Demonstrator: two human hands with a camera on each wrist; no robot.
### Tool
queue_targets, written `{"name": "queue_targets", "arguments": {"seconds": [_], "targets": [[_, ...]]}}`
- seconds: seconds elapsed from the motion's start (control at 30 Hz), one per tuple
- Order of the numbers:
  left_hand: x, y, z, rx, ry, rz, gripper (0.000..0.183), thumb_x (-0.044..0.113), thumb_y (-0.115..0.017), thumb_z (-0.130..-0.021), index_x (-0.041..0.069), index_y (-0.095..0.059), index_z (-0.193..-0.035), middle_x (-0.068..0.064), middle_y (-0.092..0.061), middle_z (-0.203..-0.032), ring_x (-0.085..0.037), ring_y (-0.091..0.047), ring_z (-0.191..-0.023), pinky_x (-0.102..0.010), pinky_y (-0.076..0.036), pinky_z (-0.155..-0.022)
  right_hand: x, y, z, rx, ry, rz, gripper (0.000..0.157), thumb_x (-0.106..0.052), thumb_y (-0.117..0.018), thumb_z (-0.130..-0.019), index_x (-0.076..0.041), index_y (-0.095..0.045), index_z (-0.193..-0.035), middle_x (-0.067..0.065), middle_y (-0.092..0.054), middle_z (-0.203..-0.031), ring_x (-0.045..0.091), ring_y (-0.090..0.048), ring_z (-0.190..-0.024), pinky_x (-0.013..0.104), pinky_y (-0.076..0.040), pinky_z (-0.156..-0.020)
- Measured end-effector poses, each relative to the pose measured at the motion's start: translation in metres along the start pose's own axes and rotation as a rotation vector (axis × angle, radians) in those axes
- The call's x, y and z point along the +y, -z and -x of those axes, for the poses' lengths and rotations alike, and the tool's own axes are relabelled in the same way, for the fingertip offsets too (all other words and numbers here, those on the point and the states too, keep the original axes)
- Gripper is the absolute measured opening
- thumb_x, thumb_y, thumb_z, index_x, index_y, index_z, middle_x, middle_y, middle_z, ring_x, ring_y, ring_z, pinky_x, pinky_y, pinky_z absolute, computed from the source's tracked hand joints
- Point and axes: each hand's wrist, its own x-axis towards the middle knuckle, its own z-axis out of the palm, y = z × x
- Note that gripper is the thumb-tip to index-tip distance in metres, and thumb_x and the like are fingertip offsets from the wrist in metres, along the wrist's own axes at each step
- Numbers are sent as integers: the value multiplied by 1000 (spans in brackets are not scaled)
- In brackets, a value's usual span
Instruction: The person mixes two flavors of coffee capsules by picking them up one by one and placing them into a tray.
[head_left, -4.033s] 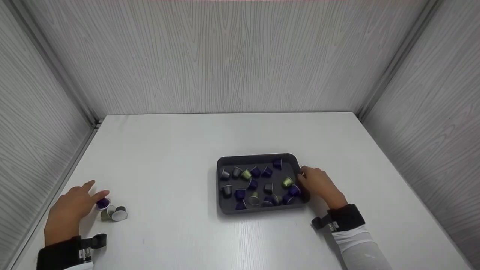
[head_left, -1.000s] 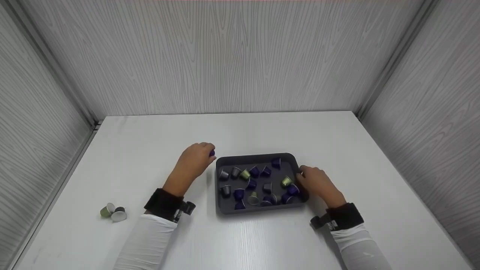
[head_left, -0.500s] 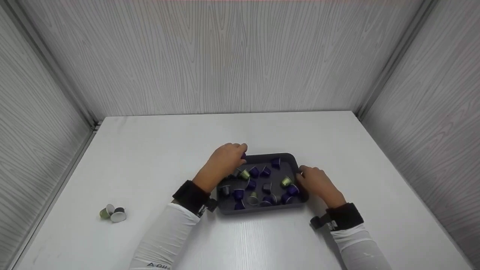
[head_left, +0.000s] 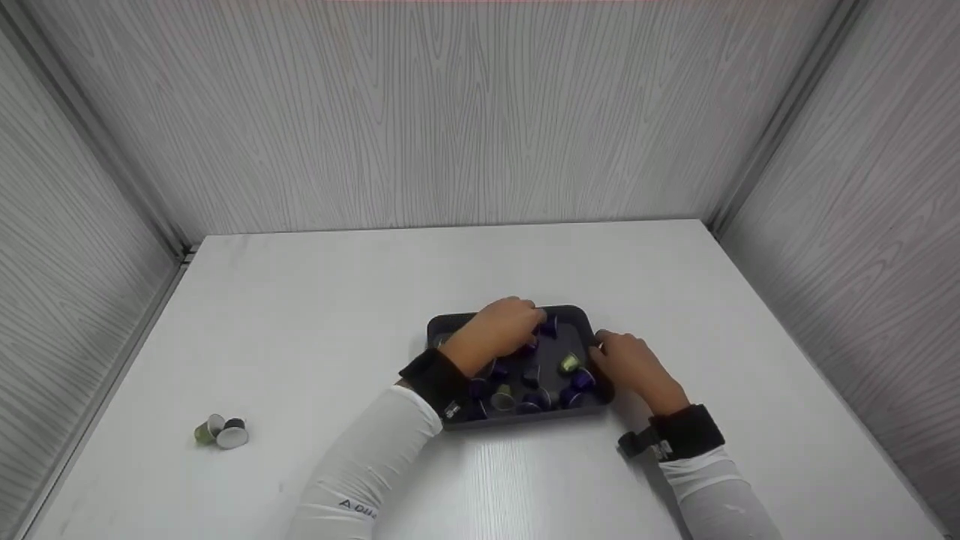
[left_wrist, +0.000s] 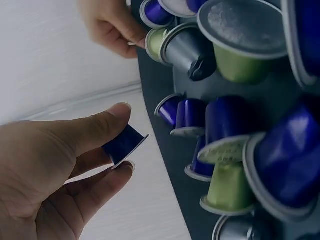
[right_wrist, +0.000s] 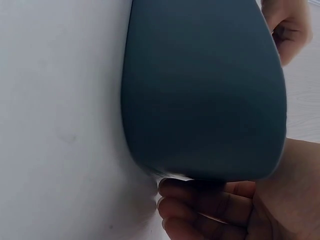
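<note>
My left hand (head_left: pixel 504 328) is over the far side of the dark grey tray (head_left: pixel 525 420). In the left wrist view its thumb and fingers pinch a blue-purple coffee capsule (left_wrist: pixel 124 144) by its body and rim. Blue, green and grey capsules lie scattered in the tray, among them a green capsule (head_left: pixel 569 364) at the right; my left hand and wrist hide those at the upper left. My right hand (head_left: pixel 634 367) grips the tray's right edge, its fingers (right_wrist: pixel 187 210) curled against the outer wall and the thumb hidden behind it in the right wrist view.
On the white table at the left, a green capsule (head_left: pixel 206 432) lies against a dark capsule (head_left: pixel 232 435) with its pale lid facing forward. Wood-grain panels (head_left: pixel 450 120) enclose the table at the back and both sides.
My left hand picked up the purple capsule at the table's left and carried it right, past the tray's left rim to its far middle. My right hand stays at the tray's edge.
</note>
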Motion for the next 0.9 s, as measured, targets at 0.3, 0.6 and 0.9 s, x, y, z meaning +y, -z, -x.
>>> {"name": "queue_targets", "arguments": {"seconds": [0.3, 0.6, 0.9], "targets": [[21, -20, -19, -94, -75, -100, 24, 16, -61, -96, 11, -63, -120, -6, -67, -109, -22, -64, -101, -32, -51, -89, 1, -3, 0, 18, 14, -2, 15, -17, -57, -95, -3, -64, -93, 5, -58, -68, 24, -53, -61, 41, -46, -57], [22, -25, -24, -157, -96, -142, 18, 17, -67, -92, 12, -66, -109, -5, -68, -103, -21, -64, -93, -33, -53, -83, -1, -2, -1, 24, 25, 13, 14, -17, -57, -94, -5, -61, -87, 5, -57, -67, 25, -53, -61, 42, -45, -57], [19, -9, -12, -94, -108, -108, 16, 20, -63, -96, 12, -67, -109, -4, -67, -101, -20, -64, -95, -31, -52, -85, -1, -1, 0, 10, 8, 2, 17, -18, -56, -95, -3, -65, -96, 7, -61, -73, 25, -56, -64, 43, -47, -59]]}}
